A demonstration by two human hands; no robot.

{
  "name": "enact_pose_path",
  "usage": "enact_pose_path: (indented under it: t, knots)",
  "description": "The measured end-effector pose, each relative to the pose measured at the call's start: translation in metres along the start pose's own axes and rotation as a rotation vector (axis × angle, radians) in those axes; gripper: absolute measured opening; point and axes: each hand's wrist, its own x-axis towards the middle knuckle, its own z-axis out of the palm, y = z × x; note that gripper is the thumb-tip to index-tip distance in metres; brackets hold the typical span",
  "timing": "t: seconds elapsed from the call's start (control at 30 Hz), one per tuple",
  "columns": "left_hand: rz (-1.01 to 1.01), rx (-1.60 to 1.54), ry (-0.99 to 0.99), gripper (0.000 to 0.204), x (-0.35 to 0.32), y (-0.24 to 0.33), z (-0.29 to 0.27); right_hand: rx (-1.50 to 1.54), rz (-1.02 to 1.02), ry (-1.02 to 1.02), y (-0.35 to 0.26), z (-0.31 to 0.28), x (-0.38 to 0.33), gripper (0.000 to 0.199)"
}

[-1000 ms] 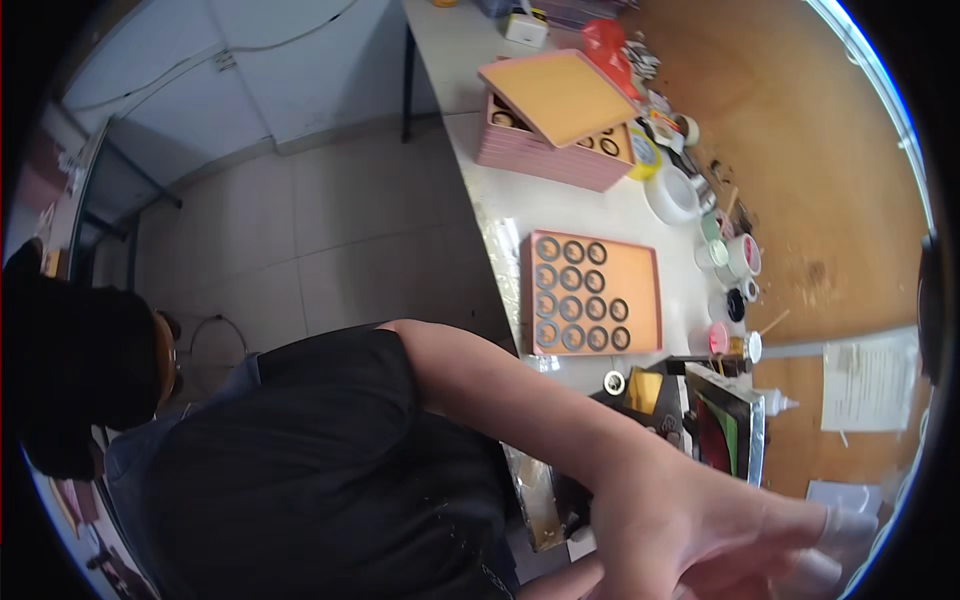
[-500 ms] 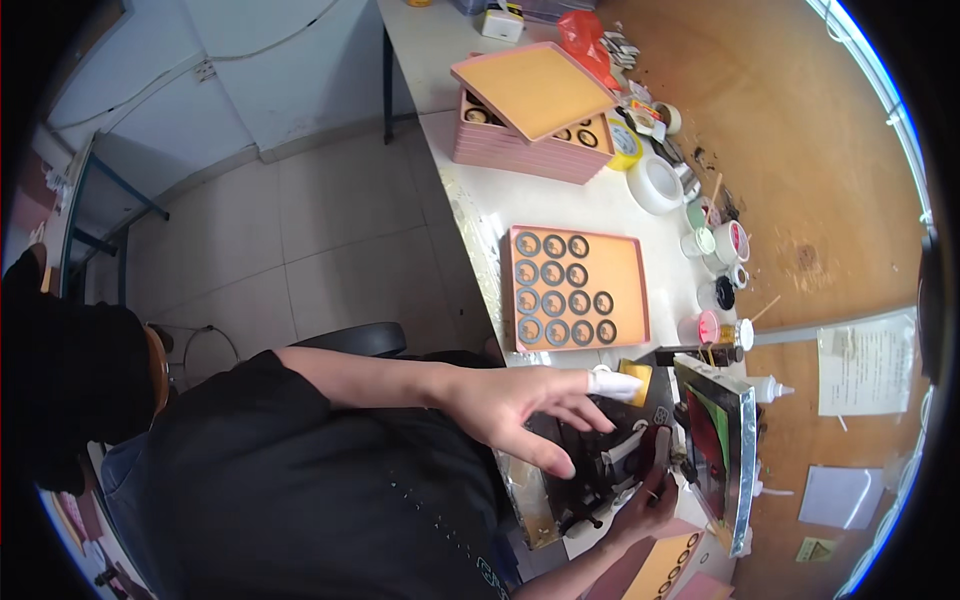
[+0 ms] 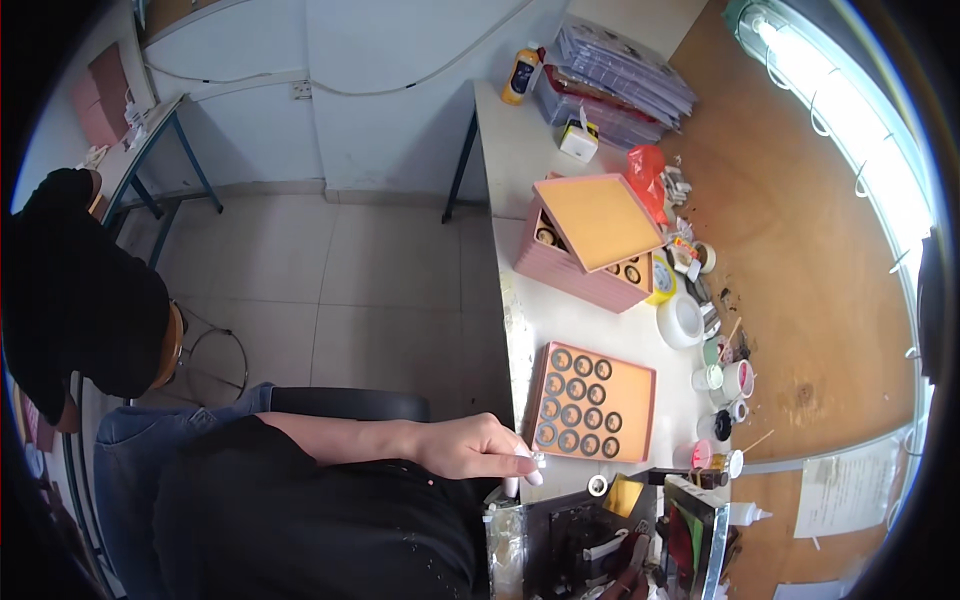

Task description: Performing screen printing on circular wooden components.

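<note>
My left hand (image 3: 478, 447) is at the table's near edge, close to the corner of a pink-rimmed tray (image 3: 640, 425). Its thumb and fingers are closed in a pinch, and white coverings show on the fingertips. A tiny pale, shiny bit shows at the fingertips, too small to name. Several dark rings with pale centres (image 3: 571, 415) lie in rows on the tray's orange base. Below the hand is a dark machine (image 3: 590, 550) with a yellow pad (image 3: 622, 495) and a small white ring (image 3: 597, 486) at its top. My right hand is out of view.
Beyond the tray stands a stack of pink trays (image 3: 585, 270), the top one askew. Tape rolls (image 3: 680, 320), small jars (image 3: 708, 378) and bottles line the wooden wall. A framed panel (image 3: 700, 540) stands beside the machine. Another person (image 3: 90, 290) sits at far left.
The view has shifted, so the trays appear lower. My left hand has gone from spread fingers over the machine to a pinch beside the tray. My right hand has left the view.
</note>
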Motion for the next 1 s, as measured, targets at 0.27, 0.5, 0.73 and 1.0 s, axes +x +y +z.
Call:
enact_pose_path:
  t: [0.27,0.5,0.73,1.0]
  knots:
    - [0.108,-0.140,-0.242,0.064,0.030,0.005,0.038,-0.181,-0.131,-0.214,-0.078,-0.050,-0.009,0.012]
    - [0.395,-1.033,-0.624,0.159,0.079,0.130,0.112,-0.119,0.119,-0.189,-0.093,-0.043,-0.020,0.013]
    - [0.269,-1.051,-0.808,0.138,0.079,0.117,0.198,-0.113,-0.105,-0.117,-0.111,-0.041,-0.008,0.016]
    - [0.281,-0.928,-0.844,0.120,0.082,0.107,0.173,0.019,-0.023,-0.370,-0.136,-0.066,-0.008,0.012]
